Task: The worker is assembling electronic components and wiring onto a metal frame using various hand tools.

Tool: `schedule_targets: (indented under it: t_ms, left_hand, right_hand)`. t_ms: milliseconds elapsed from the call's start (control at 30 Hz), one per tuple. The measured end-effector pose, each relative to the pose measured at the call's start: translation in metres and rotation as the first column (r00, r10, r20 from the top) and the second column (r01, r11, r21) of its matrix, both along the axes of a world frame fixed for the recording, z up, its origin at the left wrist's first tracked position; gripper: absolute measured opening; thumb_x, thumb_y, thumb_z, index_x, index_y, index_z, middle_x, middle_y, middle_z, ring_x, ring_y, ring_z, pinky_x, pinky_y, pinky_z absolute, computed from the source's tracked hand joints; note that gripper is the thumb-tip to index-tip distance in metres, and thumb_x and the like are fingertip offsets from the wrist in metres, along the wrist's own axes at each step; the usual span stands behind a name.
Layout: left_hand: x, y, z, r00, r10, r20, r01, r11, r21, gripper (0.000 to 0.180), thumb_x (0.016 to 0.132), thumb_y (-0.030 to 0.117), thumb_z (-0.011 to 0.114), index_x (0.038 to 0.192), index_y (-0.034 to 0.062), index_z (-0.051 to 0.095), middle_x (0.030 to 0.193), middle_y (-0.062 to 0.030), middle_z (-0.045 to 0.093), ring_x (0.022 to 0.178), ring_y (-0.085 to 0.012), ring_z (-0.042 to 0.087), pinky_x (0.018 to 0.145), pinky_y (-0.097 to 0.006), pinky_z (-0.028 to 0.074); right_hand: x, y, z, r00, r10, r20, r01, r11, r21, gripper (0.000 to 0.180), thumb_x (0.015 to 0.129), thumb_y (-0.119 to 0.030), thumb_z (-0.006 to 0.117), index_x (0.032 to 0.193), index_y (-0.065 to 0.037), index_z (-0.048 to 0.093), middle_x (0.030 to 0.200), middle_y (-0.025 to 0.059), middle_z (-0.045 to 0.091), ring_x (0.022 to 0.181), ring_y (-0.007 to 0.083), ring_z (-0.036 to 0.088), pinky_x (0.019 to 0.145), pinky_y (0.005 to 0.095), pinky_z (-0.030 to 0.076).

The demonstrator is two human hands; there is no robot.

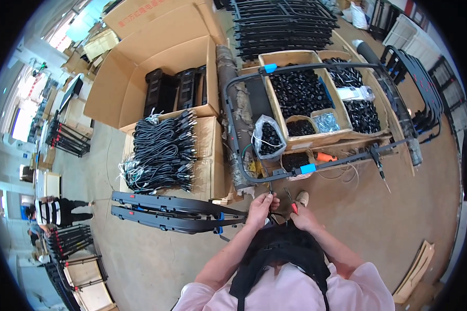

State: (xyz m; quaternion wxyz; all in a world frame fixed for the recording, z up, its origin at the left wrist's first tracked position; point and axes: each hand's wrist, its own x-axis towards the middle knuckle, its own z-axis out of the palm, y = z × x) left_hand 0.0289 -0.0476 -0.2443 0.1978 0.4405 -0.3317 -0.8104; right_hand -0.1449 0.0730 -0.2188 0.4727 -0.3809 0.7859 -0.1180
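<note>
In front of me a large black tubular frame (228, 129) with blue clips rests across a workbench. My left hand (262, 208) is closed just below the frame's near left corner, pinching the end of a thin dark cable that runs up toward the frame. My right hand (303, 216) is wrapped round a slim hand tool with a red handle (294, 208); its thin dark shaft points up and left. The tool's tip is too small to make out. Dark cable loops pass between my hands, above my black apron (275, 243).
A partitioned box (308, 139) holds small black parts and screws. Bundled black cables (163, 150) lie on a carton left of it, before an open cardboard box (124, 78). Long black panels (166, 212) stick out at my left. An orange-handled tool (324, 156) lies on the bench.
</note>
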Motion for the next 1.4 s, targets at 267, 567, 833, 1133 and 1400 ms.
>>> schedule_targets:
  t_ms: [267,567,833,1133,1400]
  left_hand:
    - [-0.013,0.003,-0.003,0.992,0.008,0.127,0.004,0.995,-0.095,0.028,0.111,0.022,0.053,0.12,-0.0012,0.065,0.101,-0.0077,0.072,0.087,-0.0148,0.067,0.078,-0.03,0.056]
    - [-0.024,0.015,0.0,0.933,0.067,0.353,0.061,0.939,-0.339,0.028,0.11,0.023,0.055,0.117,-0.0016,0.068,0.088,-0.001,0.068,0.076,-0.0095,0.06,0.068,-0.027,0.049]
    - [-0.033,0.025,0.001,0.912,0.165,0.377,0.011,0.906,-0.424,0.029,0.111,0.021,0.051,0.123,-0.0017,0.065,0.092,-0.0024,0.068,0.08,-0.0096,0.06,0.074,-0.028,0.052]
    - [-0.017,0.008,0.007,0.958,0.03,0.285,0.105,0.888,-0.447,0.026,0.111,0.015,0.049,0.128,-0.0016,0.061,0.108,-0.0044,0.068,0.094,-0.0111,0.064,0.086,-0.029,0.055]
    - [-0.026,-0.062,0.089,0.578,0.546,0.606,0.665,0.114,-0.738,0.027,0.096,0.025,0.064,0.103,0.0008,0.075,0.094,-0.0142,0.076,0.101,-0.0305,0.067,0.092,-0.044,0.049]
  right_hand:
    - [0.008,-0.011,0.031,0.987,0.126,-0.101,-0.141,0.977,-0.158,0.078,0.089,-0.009,0.058,0.16,-0.001,0.027,0.14,0.0315,0.053,0.13,0.0479,0.053,0.112,0.0539,0.043]
    - [0.0,-0.008,0.033,0.959,0.242,-0.146,-0.27,0.939,-0.215,0.075,0.091,-0.009,0.056,0.16,0.002,0.027,0.131,0.0343,0.054,0.123,0.0503,0.056,0.103,0.0543,0.049]
    - [-0.013,-0.011,0.054,0.917,0.349,-0.194,-0.383,0.906,-0.179,0.081,0.088,-0.016,0.061,0.161,-0.003,0.027,0.124,0.0313,0.056,0.117,0.0491,0.058,0.102,0.0544,0.048]
    - [-0.025,-0.015,0.058,0.945,0.309,-0.106,-0.327,0.886,-0.33,0.088,0.079,-0.016,0.072,0.157,-0.011,0.034,0.114,0.0304,0.058,0.106,0.05,0.064,0.092,0.0557,0.054]
    - [-0.011,-0.006,0.065,0.941,0.231,-0.249,-0.314,0.871,-0.379,0.088,0.081,-0.017,0.071,0.161,-0.018,0.035,0.107,0.0292,0.058,0.092,0.0482,0.068,0.08,0.0569,0.056]
